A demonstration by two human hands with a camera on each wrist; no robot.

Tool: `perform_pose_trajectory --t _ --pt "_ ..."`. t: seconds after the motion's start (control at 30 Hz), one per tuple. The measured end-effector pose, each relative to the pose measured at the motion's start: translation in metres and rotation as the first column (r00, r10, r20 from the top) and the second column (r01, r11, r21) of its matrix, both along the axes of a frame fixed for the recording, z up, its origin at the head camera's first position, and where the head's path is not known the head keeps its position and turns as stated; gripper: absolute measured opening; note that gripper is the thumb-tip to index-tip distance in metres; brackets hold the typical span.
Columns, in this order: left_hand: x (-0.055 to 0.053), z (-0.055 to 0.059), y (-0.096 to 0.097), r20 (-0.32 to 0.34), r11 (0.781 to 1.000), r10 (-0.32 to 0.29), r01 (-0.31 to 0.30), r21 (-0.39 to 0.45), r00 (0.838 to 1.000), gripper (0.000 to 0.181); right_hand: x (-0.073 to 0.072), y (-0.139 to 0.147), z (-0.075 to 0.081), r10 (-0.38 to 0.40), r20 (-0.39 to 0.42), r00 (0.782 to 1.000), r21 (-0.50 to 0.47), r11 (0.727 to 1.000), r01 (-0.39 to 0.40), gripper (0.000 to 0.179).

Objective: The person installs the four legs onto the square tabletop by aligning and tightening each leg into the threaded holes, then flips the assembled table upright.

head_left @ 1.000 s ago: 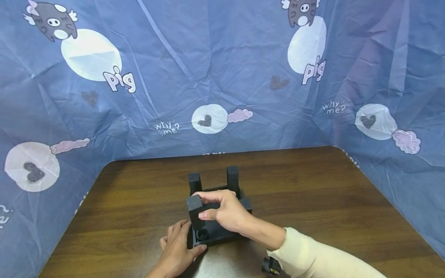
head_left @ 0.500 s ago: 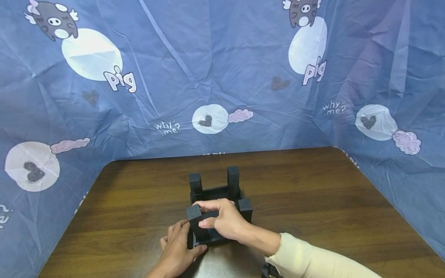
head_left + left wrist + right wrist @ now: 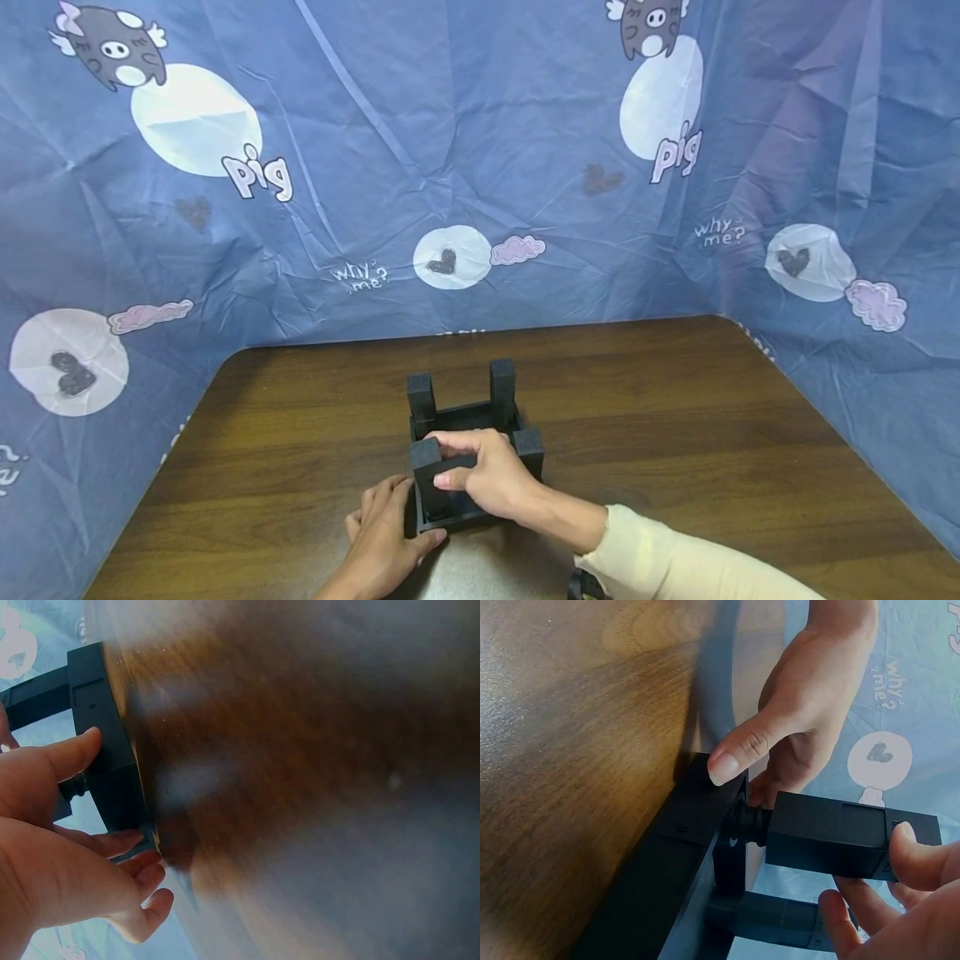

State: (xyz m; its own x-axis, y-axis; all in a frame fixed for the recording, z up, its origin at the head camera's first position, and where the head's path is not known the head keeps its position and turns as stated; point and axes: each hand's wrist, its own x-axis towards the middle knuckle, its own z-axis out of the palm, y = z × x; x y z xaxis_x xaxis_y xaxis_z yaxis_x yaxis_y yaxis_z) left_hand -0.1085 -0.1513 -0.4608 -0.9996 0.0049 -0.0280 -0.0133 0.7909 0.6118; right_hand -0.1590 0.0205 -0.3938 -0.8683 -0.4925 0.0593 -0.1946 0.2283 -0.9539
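Observation:
A black rectangular base (image 3: 465, 521) lies on the table with square black legs standing up at its corners. My right hand (image 3: 491, 475) pinches the near-left leg (image 3: 431, 492) between thumb and fingers. In the right wrist view this leg (image 3: 821, 832) has a narrower round threaded end (image 3: 750, 825) at the corner of the base, and part of the thread shows between them. My left hand (image 3: 386, 533) grips that same corner, thumb on the near side and fingers along the left side. The left wrist view shows the left hand (image 3: 67, 802) against the base's side (image 3: 112, 757).
Other legs stand at the far left (image 3: 422, 396), far right (image 3: 502, 387) and near right (image 3: 529, 450) corners. A small black object (image 3: 583, 585) lies by the right sleeve at the front of the brown wooden table (image 3: 675, 400). Blue printed cloth (image 3: 360, 167) hangs behind.
The right hand has lowered the leg to the near-left corner, covering the round socket seen there earlier. The leg now stands straighter, its top slightly to the right. The left hand stays put.

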Motion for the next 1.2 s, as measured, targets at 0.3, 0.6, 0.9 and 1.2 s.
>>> perform_pose_trajectory --t 0.3,0.6,0.9,1.2 --pt "-0.0018 0.0014 0.0012 0.044 1.000 0.007 -0.007 -0.008 0.999 0.074 0.0029 -0.0002 -0.0069 -0.012 -0.052 0.999 0.051 0.999 0.014 0.041" --pt "-0.0036 0.0018 0.0006 0.069 1.000 0.010 -0.009 -0.006 0.998 0.074 0.0046 -0.0022 -0.0085 -0.045 -0.087 0.995 0.136 0.989 0.057 0.042" --pt "-0.0041 0.0021 0.0004 0.084 1.000 0.010 -0.008 -0.019 0.996 0.078 0.0071 -0.0016 -0.0092 0.027 -0.172 0.985 0.226 0.974 0.013 0.064" --pt "-0.0027 0.0021 0.0007 0.055 1.000 0.001 -0.001 -0.011 0.998 0.076 0.0012 -0.0003 -0.0019 0.192 -0.272 0.943 0.307 0.946 -0.104 0.057"
